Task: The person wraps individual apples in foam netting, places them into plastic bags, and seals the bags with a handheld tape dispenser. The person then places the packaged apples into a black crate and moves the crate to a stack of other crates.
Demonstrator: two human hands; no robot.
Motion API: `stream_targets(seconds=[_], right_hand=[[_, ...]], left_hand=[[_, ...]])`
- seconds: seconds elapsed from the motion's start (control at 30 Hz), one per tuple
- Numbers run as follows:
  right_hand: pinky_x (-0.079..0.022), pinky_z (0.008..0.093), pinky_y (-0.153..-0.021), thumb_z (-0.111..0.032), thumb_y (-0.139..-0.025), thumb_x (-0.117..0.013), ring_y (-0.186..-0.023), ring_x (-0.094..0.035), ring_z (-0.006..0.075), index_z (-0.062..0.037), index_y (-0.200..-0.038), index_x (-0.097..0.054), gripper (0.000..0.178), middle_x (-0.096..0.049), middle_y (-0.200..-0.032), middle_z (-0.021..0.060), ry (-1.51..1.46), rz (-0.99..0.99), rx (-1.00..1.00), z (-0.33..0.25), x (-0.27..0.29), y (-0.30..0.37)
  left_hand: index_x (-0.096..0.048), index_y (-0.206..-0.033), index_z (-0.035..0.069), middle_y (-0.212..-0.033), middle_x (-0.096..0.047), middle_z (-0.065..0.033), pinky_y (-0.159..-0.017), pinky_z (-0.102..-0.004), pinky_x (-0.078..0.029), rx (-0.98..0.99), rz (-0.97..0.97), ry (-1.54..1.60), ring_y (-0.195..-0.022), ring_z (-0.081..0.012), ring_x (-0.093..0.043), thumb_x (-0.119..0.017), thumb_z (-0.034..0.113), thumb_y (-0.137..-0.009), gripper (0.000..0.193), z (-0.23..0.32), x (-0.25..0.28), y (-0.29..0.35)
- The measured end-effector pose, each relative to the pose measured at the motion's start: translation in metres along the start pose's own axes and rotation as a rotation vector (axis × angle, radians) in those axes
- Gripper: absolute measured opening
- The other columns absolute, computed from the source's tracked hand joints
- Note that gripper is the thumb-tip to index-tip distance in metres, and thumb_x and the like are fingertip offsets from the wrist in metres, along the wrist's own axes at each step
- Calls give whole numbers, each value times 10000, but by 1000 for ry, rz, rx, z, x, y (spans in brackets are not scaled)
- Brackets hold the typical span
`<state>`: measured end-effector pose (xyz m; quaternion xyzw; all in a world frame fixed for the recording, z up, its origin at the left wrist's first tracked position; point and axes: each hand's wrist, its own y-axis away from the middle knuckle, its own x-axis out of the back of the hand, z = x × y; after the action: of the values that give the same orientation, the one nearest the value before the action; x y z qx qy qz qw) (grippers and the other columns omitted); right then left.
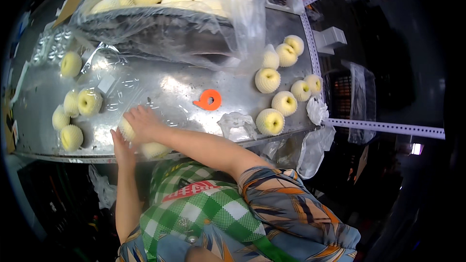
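My left hand [124, 151] and my right hand [144, 125] meet at the near left edge of a metal table. Between them is a round pale yellow fruit [126, 130] in a white foam net, apple or pear. My right hand curls over it from above, while my left hand cups its near left side. Another netted fruit [155, 150] lies just below my right wrist, partly covered by clear plastic. Clear plastic film [124, 87] spreads beyond my hands, with a small white label [106, 84] on it. Several netted fruits [72, 138] sit to the left.
A plastic-lined crate [155, 13] full of netted fruits stands at the back. An orange ring-shaped thing [210, 100] lies mid-table. More netted fruits [270, 122] stand at the right, near crumpled plastic [238, 125]. A perforated metal rail [310, 43] borders the table's right side.
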<state>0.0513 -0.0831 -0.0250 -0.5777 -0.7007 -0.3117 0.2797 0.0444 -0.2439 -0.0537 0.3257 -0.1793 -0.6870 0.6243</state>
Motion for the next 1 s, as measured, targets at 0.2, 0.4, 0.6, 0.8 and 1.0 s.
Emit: stream_targets(seconds=[0.2, 0.4, 0.6, 0.8, 1.0], right_hand=[[-359, 411, -1004, -268, -653, -774, -1191, -398, 332, -58, -1246, -438, 714, -449, -1232, 149, -334, 406, -7, 35, 54, 66], [-434, 406, -828, -208, -688, -751, -954, -528, 305, -32, -1083, -514, 494, -523, -1021, 152, 6, 1008, -609, 217, 187, 159], [-453, 427, -902, -475, -652, -751, -1074, -548, 360, -144, -1245, -418, 756, -531, -1149, 206, 178, 686, -1111, 290, 240, 167], [-477, 430, -887, -527, -654, -741, -1077, -586, 331, -180, -1330, -355, 852, -587, -1162, 174, 211, 452, -1263, 294, 243, 141], [-461, 418, -897, -397, -631, -765, -1073, -581, 333, -145, -1287, -408, 788, -600, -1153, 150, 78, 755, -1088, 308, 246, 159]], left_hand=[[-200, -1467, 81, -1483, -275, -129, -1053, -527, -270, -17, 3, -57, -1357, -303, -273, -338, 607, -932, 763, 10, -4, 9], [-196, -1469, 89, -1493, -257, -155, -1065, -531, -262, -65, 99, -65, -1366, -314, -265, -348, 550, -953, 708, 5, -3, 20], [-248, -1462, 135, -1473, -325, -92, -1023, -495, -297, -81, 124, -115, -1340, -269, -317, -383, 596, -924, 722, -3, 5, 28], [-258, -1456, 126, -1481, -306, -115, -1036, -507, -289, -129, 172, -109, -1334, -282, -324, -377, 522, -952, 652, -7, 2, 42], [-296, -1443, 118, -1457, -350, -105, -998, -443, -340, -168, 215, -121, -1294, -259, -380, -432, 493, -947, 637, -5, -1, 56]])
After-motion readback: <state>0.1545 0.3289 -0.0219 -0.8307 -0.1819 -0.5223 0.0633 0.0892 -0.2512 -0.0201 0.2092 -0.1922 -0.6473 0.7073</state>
